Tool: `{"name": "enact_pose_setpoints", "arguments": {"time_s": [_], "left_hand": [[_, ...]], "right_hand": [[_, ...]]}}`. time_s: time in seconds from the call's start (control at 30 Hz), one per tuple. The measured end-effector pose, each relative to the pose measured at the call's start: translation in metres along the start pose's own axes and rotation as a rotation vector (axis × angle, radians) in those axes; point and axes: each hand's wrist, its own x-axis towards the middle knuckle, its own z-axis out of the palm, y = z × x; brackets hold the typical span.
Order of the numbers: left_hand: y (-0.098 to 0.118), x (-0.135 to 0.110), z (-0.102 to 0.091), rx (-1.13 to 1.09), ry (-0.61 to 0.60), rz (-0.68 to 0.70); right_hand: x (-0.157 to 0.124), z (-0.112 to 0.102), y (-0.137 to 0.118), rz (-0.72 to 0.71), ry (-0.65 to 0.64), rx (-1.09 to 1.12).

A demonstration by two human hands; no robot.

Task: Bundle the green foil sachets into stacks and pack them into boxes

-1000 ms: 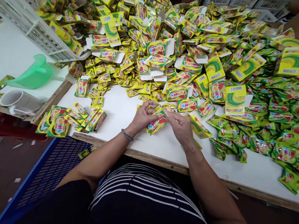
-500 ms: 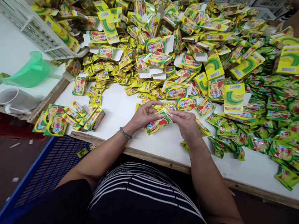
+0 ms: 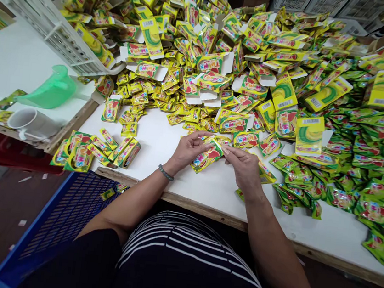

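Observation:
Over the near part of the white table, my left hand (image 3: 188,152) grips a small yellow-green candy box (image 3: 207,158) printed with a red fruit picture. The thumb and fingers of my right hand (image 3: 244,166) are closed at the box's upper right end. They partly hide that end. Just behind my hands lie small yellow sachets (image 3: 191,115) and more candy boxes (image 3: 245,139). Left of my left hand stand several candy boxes (image 3: 82,152) grouped near the table edge. Green sachets (image 3: 296,167) lie to the right of my right hand.
A large heap of boxes with open white flaps (image 3: 215,63) spreads across the back. On the left are a white plastic crate (image 3: 57,31), a green scoop (image 3: 50,91) and a white mug (image 3: 35,124). A blue basket (image 3: 66,213) sits below the table's wooden edge (image 3: 205,210).
The view has shifted slightly, moving the scene rightward. At the held box's upper end, less of the white flap shows now. Both hands keep hold of the box.

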Motion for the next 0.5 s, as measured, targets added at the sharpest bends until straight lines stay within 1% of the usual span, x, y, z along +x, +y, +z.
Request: {"name": "enact_pose_setpoints", "arguments": {"time_s": [0.1, 0.17, 0.23, 0.3, 0.37, 0.43, 0.5], "left_hand": [[0.000, -0.002, 0.000, 0.044, -0.005, 0.032], [-0.001, -0.004, -0.001, 0.082, -0.015, 0.076], [0.000, -0.005, -0.002, 0.118, -0.032, 0.116], [0.003, -0.007, -0.003, 0.151, -0.068, 0.124], [0.007, -0.007, -0.005, 0.170, -0.120, 0.106], [0.011, -0.007, -0.007, 0.178, -0.172, 0.084], [0.012, -0.007, -0.008, 0.188, -0.198, 0.076]], "right_hand": [[0.003, -0.003, 0.005, 0.017, -0.004, 0.028], [0.003, -0.003, 0.005, 0.024, 0.012, 0.049], [0.004, -0.004, 0.003, 0.049, -0.001, 0.057], [0.005, -0.009, 0.000, 0.089, -0.065, 0.045], [0.007, -0.017, -0.002, 0.113, -0.170, 0.026], [0.009, -0.023, -0.004, 0.100, -0.260, 0.014], [0.010, -0.026, -0.004, 0.072, -0.288, 0.007]]}}
